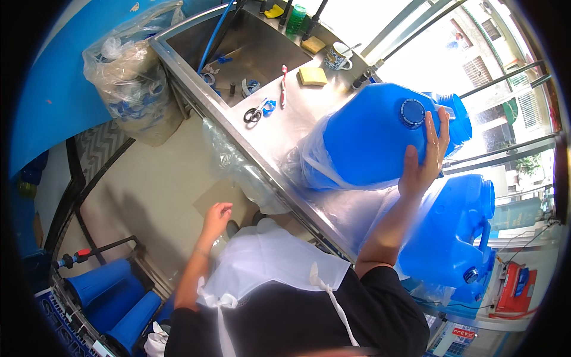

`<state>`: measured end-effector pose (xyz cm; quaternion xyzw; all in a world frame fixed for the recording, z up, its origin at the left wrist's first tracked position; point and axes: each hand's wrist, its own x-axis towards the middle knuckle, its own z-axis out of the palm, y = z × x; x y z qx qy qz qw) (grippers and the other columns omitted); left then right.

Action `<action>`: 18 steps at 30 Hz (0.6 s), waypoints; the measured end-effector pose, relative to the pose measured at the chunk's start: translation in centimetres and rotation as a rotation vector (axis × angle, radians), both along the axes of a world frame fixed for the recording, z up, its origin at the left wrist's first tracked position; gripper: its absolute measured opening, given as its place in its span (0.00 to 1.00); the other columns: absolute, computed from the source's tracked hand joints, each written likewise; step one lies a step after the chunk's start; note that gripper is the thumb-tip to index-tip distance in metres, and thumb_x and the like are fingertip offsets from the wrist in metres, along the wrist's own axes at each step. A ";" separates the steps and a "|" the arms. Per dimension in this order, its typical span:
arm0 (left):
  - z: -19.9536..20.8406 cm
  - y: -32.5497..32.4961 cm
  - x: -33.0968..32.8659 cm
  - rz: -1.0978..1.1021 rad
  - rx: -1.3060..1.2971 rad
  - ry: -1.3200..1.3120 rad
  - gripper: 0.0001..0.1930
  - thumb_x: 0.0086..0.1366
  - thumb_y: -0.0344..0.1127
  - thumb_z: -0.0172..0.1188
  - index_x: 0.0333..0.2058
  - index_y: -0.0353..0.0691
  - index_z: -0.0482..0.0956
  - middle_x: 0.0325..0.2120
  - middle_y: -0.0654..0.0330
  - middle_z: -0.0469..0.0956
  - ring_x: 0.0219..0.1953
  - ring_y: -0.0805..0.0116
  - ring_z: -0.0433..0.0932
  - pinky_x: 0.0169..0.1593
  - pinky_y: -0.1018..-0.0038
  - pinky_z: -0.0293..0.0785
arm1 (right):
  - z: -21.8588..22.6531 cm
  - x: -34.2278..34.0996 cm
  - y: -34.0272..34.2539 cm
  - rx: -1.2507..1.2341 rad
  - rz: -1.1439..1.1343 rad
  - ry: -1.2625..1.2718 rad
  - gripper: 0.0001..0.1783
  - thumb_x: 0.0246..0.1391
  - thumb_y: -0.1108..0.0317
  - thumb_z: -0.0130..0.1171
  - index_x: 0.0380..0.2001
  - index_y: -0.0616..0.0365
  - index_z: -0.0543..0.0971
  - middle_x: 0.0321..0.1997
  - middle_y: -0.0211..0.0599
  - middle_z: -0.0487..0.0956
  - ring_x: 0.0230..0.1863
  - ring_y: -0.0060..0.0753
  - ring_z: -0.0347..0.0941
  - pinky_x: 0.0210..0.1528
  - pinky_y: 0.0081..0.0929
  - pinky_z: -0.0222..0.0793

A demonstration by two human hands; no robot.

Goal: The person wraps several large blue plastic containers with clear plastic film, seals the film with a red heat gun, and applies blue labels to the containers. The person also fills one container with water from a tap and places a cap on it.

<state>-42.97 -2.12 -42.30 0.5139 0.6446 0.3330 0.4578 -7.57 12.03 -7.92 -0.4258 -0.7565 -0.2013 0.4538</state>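
Note:
My right hand (423, 153) lies with fingers stretched out against the top of a big blue plastic water jug (372, 134), beside its round blue cap (412, 113). The jug stands tilted on the steel counter, its lower part wrapped in a clear plastic bag (315, 156). A second blue jug (446, 226) with a moulded handle is next to it, nearer me, also partly in clear plastic. My left hand (216, 221) hangs in the air over the floor, left of the white apron (267, 253). Its fingers are loosely bent, and nothing shows in them.
Black-handled scissors (254, 114), a red and white toothbrush (284, 86), a yellow sponge (313, 76) and a patterned mug (338, 56) lie beyond the jug. The sink (238, 50) is farther left. A stuffed clear bag (134, 89) stands on the floor, and blue filter cylinders (98, 282) are lower left.

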 end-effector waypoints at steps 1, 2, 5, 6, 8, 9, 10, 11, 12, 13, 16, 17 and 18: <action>0.1 -0.1 -0.2 -0.006 0.055 0.004 0.12 0.61 0.28 0.58 0.44 0.37 0.80 0.38 0.53 0.79 0.39 0.59 0.80 0.44 0.68 0.75 | 0.0 0.1 0.0 -0.004 -0.009 -0.016 0.29 0.62 0.47 0.54 0.58 0.57 0.75 0.69 0.53 0.64 0.72 0.57 0.54 0.71 0.52 0.47; 0.5 0.3 -0.2 -0.006 0.072 0.009 0.13 0.61 0.28 0.58 0.45 0.37 0.80 0.38 0.52 0.79 0.40 0.58 0.80 0.44 0.67 0.75 | 0.0 0.2 -0.1 -0.004 -0.009 -0.010 0.29 0.62 0.48 0.54 0.58 0.56 0.75 0.69 0.53 0.64 0.72 0.57 0.54 0.71 0.53 0.47; 2.6 3.5 0.7 -0.111 0.214 0.143 0.18 0.60 0.28 0.58 0.50 0.40 0.78 0.41 0.52 0.78 0.42 0.54 0.78 0.48 0.64 0.75 | 0.1 0.0 -0.2 0.007 -0.009 -0.001 0.28 0.62 0.49 0.55 0.57 0.56 0.76 0.68 0.54 0.64 0.71 0.56 0.56 0.70 0.52 0.49; 3.6 5.5 1.3 -0.152 0.288 0.196 0.21 0.59 0.28 0.59 0.52 0.41 0.75 0.41 0.51 0.77 0.44 0.53 0.77 0.49 0.63 0.74 | 0.0 -0.2 -0.3 0.017 -0.014 0.002 0.27 0.62 0.49 0.55 0.56 0.57 0.77 0.67 0.54 0.65 0.70 0.56 0.58 0.69 0.52 0.51; 5.4 10.3 2.7 -0.194 0.452 0.328 0.24 0.58 0.27 0.59 0.55 0.41 0.72 0.41 0.50 0.76 0.46 0.51 0.75 0.51 0.62 0.73 | -0.2 -0.5 -0.4 0.066 -0.032 0.041 0.26 0.62 0.50 0.55 0.54 0.58 0.78 0.64 0.55 0.67 0.67 0.54 0.61 0.67 0.51 0.56; 6.1 12.9 3.5 -0.184 0.604 0.392 0.25 0.57 0.27 0.59 0.56 0.41 0.71 0.41 0.49 0.76 0.47 0.50 0.74 0.51 0.61 0.73 | -0.5 -0.6 -0.5 0.104 -0.044 0.076 0.25 0.62 0.50 0.55 0.53 0.58 0.79 0.63 0.55 0.68 0.65 0.53 0.63 0.65 0.49 0.59; 6.7 15.6 4.4 -0.164 0.614 0.479 0.24 0.56 0.27 0.58 0.55 0.40 0.72 0.41 0.49 0.75 0.46 0.48 0.74 0.51 0.60 0.73 | -0.7 -0.6 -0.7 0.140 -0.055 0.105 0.25 0.62 0.50 0.55 0.51 0.59 0.80 0.61 0.55 0.69 0.63 0.52 0.64 0.64 0.48 0.62; 7.2 18.3 5.0 -0.126 0.695 0.553 0.24 0.56 0.27 0.58 0.53 0.39 0.74 0.41 0.48 0.75 0.46 0.47 0.74 0.50 0.60 0.73 | -0.9 -0.3 -0.9 0.172 -0.063 0.122 0.24 0.62 0.51 0.55 0.50 0.59 0.80 0.60 0.54 0.70 0.62 0.51 0.65 0.62 0.47 0.63; 7.5 20.9 5.4 -0.132 0.683 0.615 0.22 0.56 0.27 0.58 0.52 0.39 0.75 0.41 0.48 0.75 0.46 0.47 0.74 0.49 0.59 0.73 | -1.1 0.1 -1.3 0.201 -0.070 0.130 0.23 0.62 0.51 0.56 0.49 0.59 0.81 0.59 0.54 0.70 0.62 0.50 0.66 0.61 0.46 0.65; 7.6 23.4 6.1 -0.129 0.702 0.673 0.20 0.56 0.28 0.58 0.50 0.39 0.76 0.41 0.48 0.75 0.45 0.47 0.73 0.48 0.59 0.73 | -1.3 0.6 -1.7 0.217 -0.082 0.139 0.22 0.62 0.52 0.56 0.48 0.59 0.81 0.58 0.53 0.70 0.61 0.49 0.66 0.60 0.45 0.66; 7.1 28.6 7.8 -0.118 0.698 0.859 0.13 0.57 0.30 0.56 0.42 0.38 0.81 0.40 0.49 0.76 0.44 0.47 0.73 0.46 0.58 0.74 | -2.0 3.0 -3.3 0.134 -0.221 0.194 0.19 0.61 0.56 0.59 0.47 0.58 0.82 0.59 0.52 0.70 0.61 0.48 0.66 0.60 0.44 0.66; 6.8 29.9 8.4 -0.127 0.658 0.930 0.11 0.57 0.30 0.56 0.38 0.38 0.83 0.39 0.49 0.76 0.44 0.48 0.73 0.45 0.57 0.74 | -2.2 3.8 -3.9 0.117 -0.221 0.212 0.16 0.60 0.61 0.60 0.47 0.57 0.82 0.58 0.49 0.70 0.60 0.46 0.68 0.58 0.41 0.69; 6.5 31.2 9.2 -0.117 0.686 0.894 0.10 0.57 0.31 0.56 0.35 0.38 0.83 0.38 0.49 0.76 0.44 0.48 0.73 0.45 0.58 0.74 | -2.6 4.4 -4.4 0.086 -0.223 0.210 0.16 0.59 0.62 0.60 0.47 0.57 0.81 0.57 0.48 0.71 0.59 0.45 0.68 0.58 0.40 0.69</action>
